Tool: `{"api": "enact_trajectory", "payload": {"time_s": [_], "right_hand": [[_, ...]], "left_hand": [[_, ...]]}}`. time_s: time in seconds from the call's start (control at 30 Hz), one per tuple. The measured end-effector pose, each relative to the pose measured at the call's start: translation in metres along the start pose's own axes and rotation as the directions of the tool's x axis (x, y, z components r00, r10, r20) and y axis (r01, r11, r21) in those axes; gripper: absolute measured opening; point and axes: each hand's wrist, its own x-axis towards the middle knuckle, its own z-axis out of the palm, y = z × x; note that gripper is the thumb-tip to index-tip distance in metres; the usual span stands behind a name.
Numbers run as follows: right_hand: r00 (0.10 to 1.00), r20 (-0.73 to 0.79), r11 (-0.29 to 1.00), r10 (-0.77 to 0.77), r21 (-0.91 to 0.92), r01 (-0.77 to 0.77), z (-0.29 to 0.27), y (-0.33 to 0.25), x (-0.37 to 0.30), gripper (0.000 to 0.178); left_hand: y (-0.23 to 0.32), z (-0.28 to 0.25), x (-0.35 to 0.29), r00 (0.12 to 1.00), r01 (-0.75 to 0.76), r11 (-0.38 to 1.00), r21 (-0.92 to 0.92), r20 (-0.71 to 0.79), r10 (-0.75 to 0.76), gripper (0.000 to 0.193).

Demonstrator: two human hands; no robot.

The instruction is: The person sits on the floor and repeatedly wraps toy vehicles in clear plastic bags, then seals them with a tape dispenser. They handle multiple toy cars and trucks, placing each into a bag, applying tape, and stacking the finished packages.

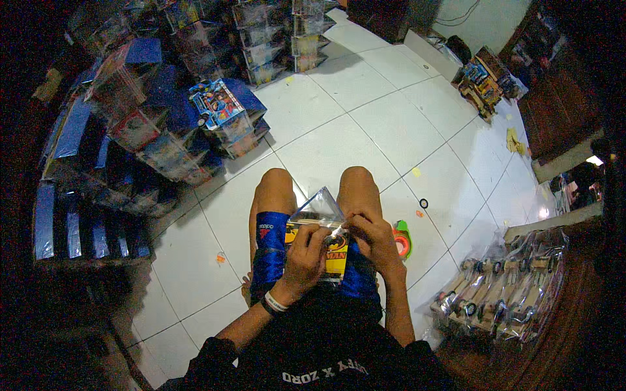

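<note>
On my lap lies a flat-looking yellow item with dark and orange printing (334, 266), wrapped in clear plastic (321, 204) whose loose, shiny end sticks up past my knees. The fingers of my left hand (304, 259) are curled onto the wrapper from the left, partly covering the print. My right hand (372, 238) pinches the plastic near the wrapper's upper right edge, with fingertips close to those of the left. What kind of item is inside is partly hidden by my hands. Beside my right thigh, a green and red tape dispenser (402, 240) rests on the floor.
Stacks of wrapped boxes (137, 120) rise at the left and far left, one topped by a blue printed toy truck (217, 104). Bagged wooden toy chassis (499, 293) with wheels lie at the right. More toy vehicles (482, 83) stand far right. A small wheel (424, 203) lies on the tiles.
</note>
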Motion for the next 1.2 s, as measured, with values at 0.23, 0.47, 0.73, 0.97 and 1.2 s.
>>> {"api": "enact_trajectory", "payload": {"time_s": [0.23, 0.47, 0.73, 0.97, 1.2], "right_hand": [[0.975, -0.16, 0.988, -0.155, -0.009, 0.155, 0.013, 0.007, -0.017, 0.035], [0.974, -0.197, 0.993, -0.113, 0.001, 0.115, 0.016, 0.004, -0.018, 0.03], [0.992, -0.043, 0.991, -0.119, -0.069, 0.116, 0.036, -0.004, -0.025, 0.032], [0.992, 0.052, 0.925, -0.113, -0.36, 0.124, 0.054, -0.021, -0.042, 0.051], [0.998, -0.013, 0.946, -0.064, -0.319, 0.056, 0.069, -0.027, -0.054, 0.049]], "left_hand": [[-0.001, 0.006, -0.01, 0.996, -0.074, 0.99, 0.123, 0.058, 0.068, 0.056], [0.003, 0.003, -0.032, 0.975, -0.089, 0.996, 0.029, 0.205, 0.082, 0.059], [0.005, -0.003, -0.038, 0.981, -0.123, 0.99, -0.063, 0.145, 0.131, 0.056], [-0.009, -0.025, -0.011, 0.998, 0.015, 0.991, -0.136, -0.056, -0.022, 0.038], [-0.012, -0.03, 0.009, 0.988, -0.063, 0.965, 0.254, 0.155, 0.023, 0.044]]}}
